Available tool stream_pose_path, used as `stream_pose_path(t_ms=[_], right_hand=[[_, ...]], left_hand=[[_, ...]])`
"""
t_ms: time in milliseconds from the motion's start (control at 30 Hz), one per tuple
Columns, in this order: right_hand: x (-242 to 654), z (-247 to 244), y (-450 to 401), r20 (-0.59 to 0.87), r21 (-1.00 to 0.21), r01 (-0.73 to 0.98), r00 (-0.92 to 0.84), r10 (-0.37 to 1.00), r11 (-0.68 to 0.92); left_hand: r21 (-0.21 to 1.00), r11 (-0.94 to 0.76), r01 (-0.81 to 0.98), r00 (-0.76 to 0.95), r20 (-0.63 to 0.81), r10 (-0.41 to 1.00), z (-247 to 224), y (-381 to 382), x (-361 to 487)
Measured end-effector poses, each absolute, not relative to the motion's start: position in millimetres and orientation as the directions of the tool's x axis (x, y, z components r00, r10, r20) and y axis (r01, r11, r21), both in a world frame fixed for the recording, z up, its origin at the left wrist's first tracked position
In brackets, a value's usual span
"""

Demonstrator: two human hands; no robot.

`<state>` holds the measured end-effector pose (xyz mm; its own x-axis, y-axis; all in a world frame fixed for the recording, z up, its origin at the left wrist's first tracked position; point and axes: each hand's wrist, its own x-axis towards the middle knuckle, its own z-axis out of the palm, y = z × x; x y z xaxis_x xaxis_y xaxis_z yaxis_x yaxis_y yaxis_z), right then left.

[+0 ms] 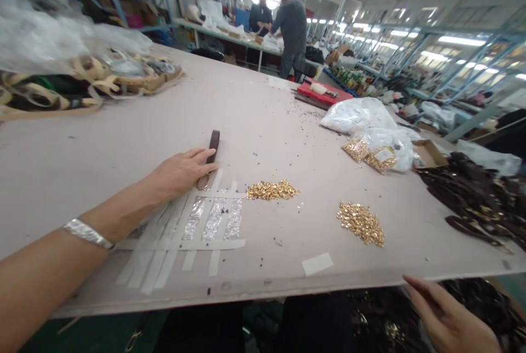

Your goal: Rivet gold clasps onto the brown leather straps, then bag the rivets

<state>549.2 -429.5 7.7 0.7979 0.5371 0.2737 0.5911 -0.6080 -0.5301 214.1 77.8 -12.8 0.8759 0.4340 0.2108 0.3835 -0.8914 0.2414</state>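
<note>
My left hand (181,173) reaches over the table, its fingers and thumb closed about a short dark brown strap (213,147). The strap stands up from the tabletop, with a gold metal clasp (203,181) at its lower end. To the right of this hand is a heap of small gold metal fittings (273,190). My right hand (452,317) is below the table's front edge at the lower right, fingers stretched out, with nothing visible in it. Beneath it lie many dark straps with gold hardware (386,323), partly hidden.
A second heap of gold fittings (361,223) lies further right. Clear tape strips (213,218) cover the near left tabletop. Bags of gold pieces (380,159), a cardboard box (428,154) and piled brown straps (480,194) are at right. Two people (291,24) stand at a far table.
</note>
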Motion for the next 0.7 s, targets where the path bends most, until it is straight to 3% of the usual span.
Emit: stream_pose_path(t_ms=[100,167,400,467,567,700], right_hand=[[528,9,-351,0.332,-0.419,0.84,0.495,0.803,-0.345],[519,7,-300,0.359,-0.339,0.924,0.3,0.884,-0.176],[504,-12,-201,0.186,-0.143,0.983,0.142,0.972,-0.116],[505,-19,-194,0.211,-0.132,0.987,0.114,0.971,-0.087],[508,-28,-193,0.317,-0.178,0.982,0.12,0.941,-0.065],[503,-27,-201,0.37,-0.475,0.862,0.376,0.85,-0.175]], left_hand=[[0.247,-0.892,0.379,0.878,0.209,0.431,-10,85,211],[0.255,-0.881,0.398,0.867,0.21,0.452,-7,87,208],[0.327,-0.757,0.566,0.739,0.206,0.641,17,58,186],[0.447,-0.65,0.615,0.655,0.168,0.736,25,37,184],[0.772,-0.32,0.549,0.52,-0.016,0.854,34,0,188],[0.958,0.132,0.255,0.532,-0.253,0.808,39,-51,200]])
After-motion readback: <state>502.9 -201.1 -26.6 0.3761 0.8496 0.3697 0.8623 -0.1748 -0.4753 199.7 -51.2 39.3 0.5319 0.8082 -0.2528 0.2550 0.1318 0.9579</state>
